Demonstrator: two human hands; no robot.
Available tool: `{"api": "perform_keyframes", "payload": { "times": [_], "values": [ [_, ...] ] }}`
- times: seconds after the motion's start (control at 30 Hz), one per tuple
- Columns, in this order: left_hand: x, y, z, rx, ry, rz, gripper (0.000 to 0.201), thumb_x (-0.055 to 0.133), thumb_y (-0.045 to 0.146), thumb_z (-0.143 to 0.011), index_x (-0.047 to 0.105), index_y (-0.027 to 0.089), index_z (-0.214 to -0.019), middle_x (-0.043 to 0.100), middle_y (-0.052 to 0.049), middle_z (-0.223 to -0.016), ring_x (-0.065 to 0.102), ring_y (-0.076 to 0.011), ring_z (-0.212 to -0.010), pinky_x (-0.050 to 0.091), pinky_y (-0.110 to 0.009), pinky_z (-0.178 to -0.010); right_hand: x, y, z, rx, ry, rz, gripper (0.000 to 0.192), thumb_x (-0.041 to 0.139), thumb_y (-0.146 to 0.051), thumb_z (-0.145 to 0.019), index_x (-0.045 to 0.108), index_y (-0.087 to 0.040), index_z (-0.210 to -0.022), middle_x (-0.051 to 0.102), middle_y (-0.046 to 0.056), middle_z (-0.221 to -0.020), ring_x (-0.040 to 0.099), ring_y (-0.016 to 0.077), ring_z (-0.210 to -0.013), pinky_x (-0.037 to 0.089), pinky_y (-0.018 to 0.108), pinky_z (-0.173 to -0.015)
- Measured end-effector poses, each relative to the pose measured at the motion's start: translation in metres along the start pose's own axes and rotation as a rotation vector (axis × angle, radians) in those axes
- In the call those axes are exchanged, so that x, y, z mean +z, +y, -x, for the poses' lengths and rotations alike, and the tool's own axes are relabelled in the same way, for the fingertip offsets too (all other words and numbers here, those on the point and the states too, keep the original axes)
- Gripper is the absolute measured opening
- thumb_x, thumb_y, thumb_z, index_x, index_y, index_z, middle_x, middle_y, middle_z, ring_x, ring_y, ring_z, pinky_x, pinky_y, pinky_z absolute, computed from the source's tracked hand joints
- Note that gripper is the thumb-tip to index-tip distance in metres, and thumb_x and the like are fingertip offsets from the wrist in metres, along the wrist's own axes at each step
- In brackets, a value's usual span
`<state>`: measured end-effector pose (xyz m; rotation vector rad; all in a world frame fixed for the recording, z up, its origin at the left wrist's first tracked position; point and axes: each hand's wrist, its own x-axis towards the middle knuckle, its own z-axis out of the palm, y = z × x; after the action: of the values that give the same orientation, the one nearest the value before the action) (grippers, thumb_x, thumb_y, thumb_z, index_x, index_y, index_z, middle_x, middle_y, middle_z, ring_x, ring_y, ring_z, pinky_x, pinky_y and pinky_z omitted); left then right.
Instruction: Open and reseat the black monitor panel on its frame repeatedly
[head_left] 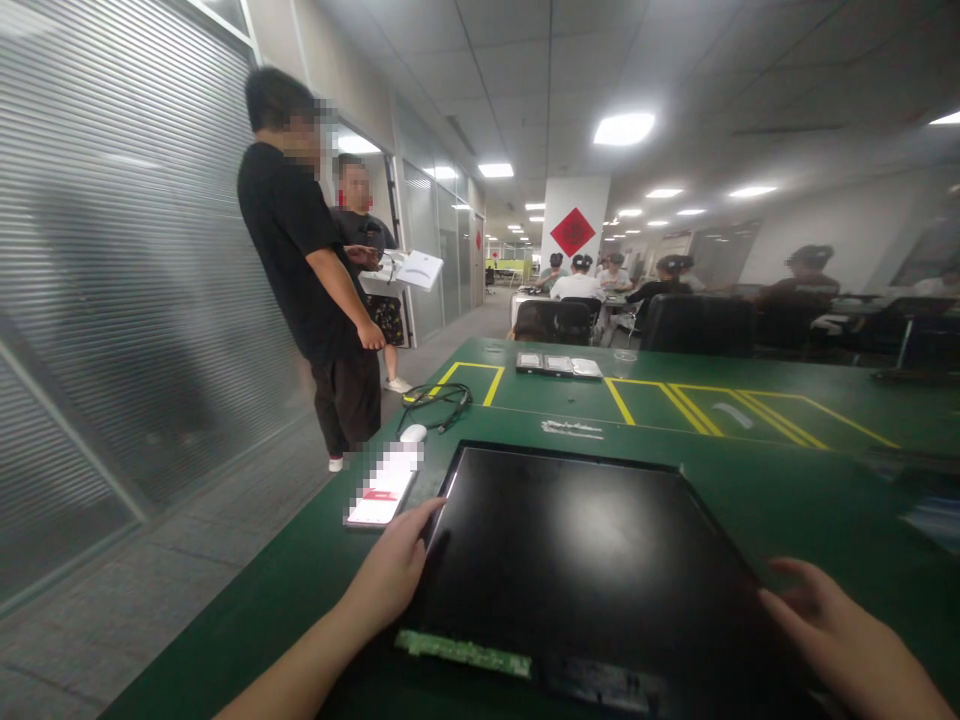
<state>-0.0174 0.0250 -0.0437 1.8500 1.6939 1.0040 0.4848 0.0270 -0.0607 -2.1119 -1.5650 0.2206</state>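
Note:
A black LCD screen panel (577, 560) lies face up on the green table in front of me, with a light glaring on its surface. Along its near edge runs a green circuit board strip (463, 652). My left hand (394, 565) grips the panel's left edge, thumb on the top side and the other fingers hidden. Beside the right edge, my right hand (821, 610) is slightly blurred, its thumb and fingers apart; whether the thumb touches the panel is unclear.
A pixelated lit phone (382, 490), a white mouse (413, 433) and a coiled black cable (435, 405) lie left on the green table (847, 500). A tray of small parts (559, 365) sits farther back. Two people (300, 240) stand left; others sit beyond.

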Motion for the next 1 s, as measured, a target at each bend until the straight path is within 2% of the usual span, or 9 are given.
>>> {"api": "perform_keyframes", "payload": {
  "times": [0.07, 0.13, 0.23, 0.37, 0.57, 0.7, 0.87, 1.0],
  "values": [
    [-0.002, 0.003, 0.0, -0.028, 0.003, 0.096, 0.052, 0.05, 0.012, -0.076, 0.066, 0.018, -0.125, 0.069, -0.012, -0.133, 0.056, -0.03, -0.13, 0.032, -0.051, -0.115, 0.0, -0.002, -0.001, 0.049, -0.06, -0.115, 0.052, 0.047, -0.048, -0.076, 0.061, -0.021, -0.118, 0.078, 0.008, -0.085, 0.072, 0.0273, -0.064, 0.053, 0.037, -0.058],
    [-0.005, 0.007, 0.001, -0.067, 0.003, 0.214, 0.047, 0.052, 0.015, -0.076, 0.067, 0.02, -0.12, 0.07, -0.01, -0.13, 0.057, -0.0299, -0.129, 0.034, -0.05, -0.113, -0.001, -0.004, 0.0, 0.066, -0.067, -0.165, 0.058, 0.048, -0.046, -0.073, 0.057, -0.021, -0.123, 0.078, 0.009, -0.088, 0.073, 0.0291, -0.07, 0.053, 0.039, -0.063],
    [-0.009, 0.015, 0.001, -0.151, 0.012, 0.417, 0.045, 0.055, 0.022, -0.077, 0.064, 0.02, -0.121, 0.068, -0.012, -0.135, 0.06, -0.0304, -0.127, 0.043, -0.048, -0.107, -0.002, -0.005, 0.0, 0.083, -0.045, -0.19, 0.058, 0.049, -0.046, -0.072, 0.055, -0.022, -0.124, 0.078, 0.009, -0.088, 0.073, 0.0301, -0.072, 0.053, 0.04, -0.067],
    [-0.012, 0.022, 0.002, -0.283, 0.055, 0.663, 0.049, 0.065, 0.03, -0.073, 0.062, 0.02, -0.122, 0.064, -0.014, -0.141, 0.067, -0.0319, -0.118, 0.053, -0.046, -0.096, -0.003, -0.005, 0.0, 0.102, -0.072, -0.193, 0.056, 0.049, -0.046, -0.072, 0.056, -0.021, -0.122, 0.077, 0.01, -0.087, 0.072, 0.0305, -0.071, 0.053, 0.04, -0.062],
    [-0.005, 0.023, 0.001, -0.447, 0.126, 0.911, 0.042, 0.067, 0.018, -0.069, 0.064, 0.023, -0.111, 0.074, -0.007, -0.124, 0.077, -0.0251, -0.092, 0.06, -0.038, -0.078, 0.002, -0.002, 0.001, 0.086, -0.079, -0.217, 0.055, 0.05, -0.046, -0.073, 0.058, -0.022, -0.122, 0.076, 0.009, -0.084, 0.07, 0.0289, -0.062, 0.051, 0.04, -0.055],
    [0.0, 0.02, 0.001, -0.497, 0.124, 1.014, 0.043, 0.071, 0.014, -0.066, 0.061, 0.024, -0.106, 0.073, -0.004, -0.123, 0.077, -0.023, -0.089, 0.061, -0.034, -0.076, 0.004, -0.004, 0.001, 0.06, -0.078, -0.169, 0.057, 0.049, -0.046, -0.071, 0.059, -0.021, -0.121, 0.074, 0.008, -0.082, 0.068, 0.0281, -0.062, 0.051, 0.04, -0.057],
    [0.002, 0.013, 0.003, -0.583, 0.06, 1.043, 0.066, 0.079, 0.011, -0.059, 0.056, 0.027, -0.118, 0.077, -0.004, -0.107, 0.077, -0.0232, -0.069, 0.061, -0.034, -0.06, 0.001, -0.009, 0.002, 0.054, -0.142, -0.124, 0.06, 0.045, -0.047, -0.072, 0.057, -0.017, -0.123, 0.072, 0.009, -0.083, 0.067, 0.0275, -0.062, 0.051, 0.041, -0.061],
    [0.0, 0.012, 0.004, -0.597, 0.01, 1.042, 0.072, 0.084, 0.013, -0.056, 0.057, 0.026, -0.122, 0.078, -0.004, -0.1, 0.076, -0.0239, -0.067, 0.06, -0.036, -0.061, 0.002, -0.008, 0.001, 0.057, -0.129, -0.124, 0.062, 0.043, -0.046, -0.073, 0.054, -0.015, -0.125, 0.073, 0.012, -0.089, 0.069, 0.0283, -0.066, 0.052, 0.041, -0.063]
  ]
}}
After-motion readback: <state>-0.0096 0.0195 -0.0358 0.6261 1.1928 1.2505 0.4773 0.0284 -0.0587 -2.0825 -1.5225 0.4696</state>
